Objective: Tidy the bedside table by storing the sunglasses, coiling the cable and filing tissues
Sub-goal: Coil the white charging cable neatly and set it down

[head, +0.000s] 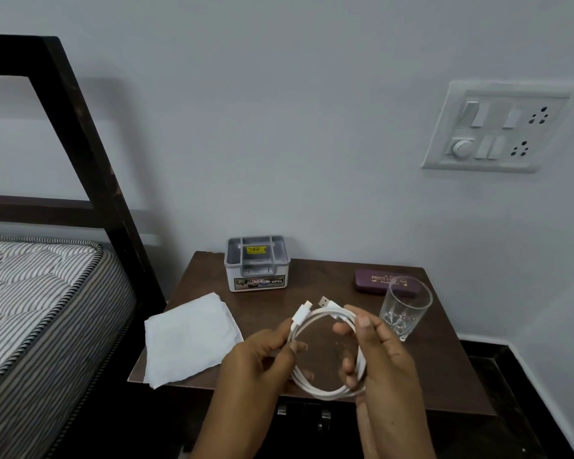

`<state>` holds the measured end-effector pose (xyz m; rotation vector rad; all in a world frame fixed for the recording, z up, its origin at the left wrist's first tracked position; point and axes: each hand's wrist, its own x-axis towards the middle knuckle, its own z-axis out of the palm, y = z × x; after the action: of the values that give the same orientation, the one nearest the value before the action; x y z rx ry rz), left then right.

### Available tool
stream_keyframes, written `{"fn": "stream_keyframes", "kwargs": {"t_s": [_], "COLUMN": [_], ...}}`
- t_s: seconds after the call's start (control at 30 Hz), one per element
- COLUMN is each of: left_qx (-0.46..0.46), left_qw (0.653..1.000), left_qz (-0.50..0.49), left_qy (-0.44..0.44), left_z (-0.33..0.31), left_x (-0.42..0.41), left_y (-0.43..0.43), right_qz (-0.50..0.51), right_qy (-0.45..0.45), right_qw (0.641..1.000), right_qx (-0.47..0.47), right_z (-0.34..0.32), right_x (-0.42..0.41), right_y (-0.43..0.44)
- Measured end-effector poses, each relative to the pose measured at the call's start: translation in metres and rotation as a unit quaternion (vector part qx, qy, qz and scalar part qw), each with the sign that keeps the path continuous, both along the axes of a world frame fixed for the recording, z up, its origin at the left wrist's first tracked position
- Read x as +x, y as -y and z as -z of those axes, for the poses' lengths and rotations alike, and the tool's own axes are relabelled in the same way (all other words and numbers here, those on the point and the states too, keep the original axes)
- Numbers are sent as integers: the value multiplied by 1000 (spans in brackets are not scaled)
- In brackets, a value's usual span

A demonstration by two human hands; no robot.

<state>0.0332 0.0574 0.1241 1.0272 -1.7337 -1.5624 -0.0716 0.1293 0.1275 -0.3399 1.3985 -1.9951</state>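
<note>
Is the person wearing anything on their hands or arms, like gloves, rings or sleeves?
No. The left hand and right hand are bare: no gloves, rings or watch show, and no sleeve appears before the picture's bottom edge.

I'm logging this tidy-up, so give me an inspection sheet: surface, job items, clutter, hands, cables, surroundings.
Surface: dark wooden bedside table.
Job's things: white cable looped in both hands; tissues flat at left; purple glasses case shut, back right; sunglasses not seen.
Clutter: clear glass in front of the case; grey plastic box at back.
Hands: left hand and right hand each grip one side of the loop.
Cables: that one only, both plugs sticking up.
Surroundings: striped mattress left; switch panel on wall.
</note>
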Motion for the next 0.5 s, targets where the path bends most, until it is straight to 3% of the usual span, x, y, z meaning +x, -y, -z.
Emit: {"fn": "stream_keyframes", "kwargs": {"t_s": [0.23, 0.4, 0.5], "left_qx": [-15, 130, 158], "left_qw": [999, 985, 978], "left_qz": [34, -8, -6], "left_qy": [-6, -117, -136], "left_z": [6, 6, 7], "left_x": [-1, 0, 2], "left_y": [-9, -6, -4], "right_qz": [-45, -110, -138], "right_qy": [137, 204, 225], "right_qw": [988, 968, 955], "right_qx": [-49, -95, -134], "right_z": [13, 16, 20], "right_x": [-13, -20, -22], "right_y": [1, -7, -13]}}
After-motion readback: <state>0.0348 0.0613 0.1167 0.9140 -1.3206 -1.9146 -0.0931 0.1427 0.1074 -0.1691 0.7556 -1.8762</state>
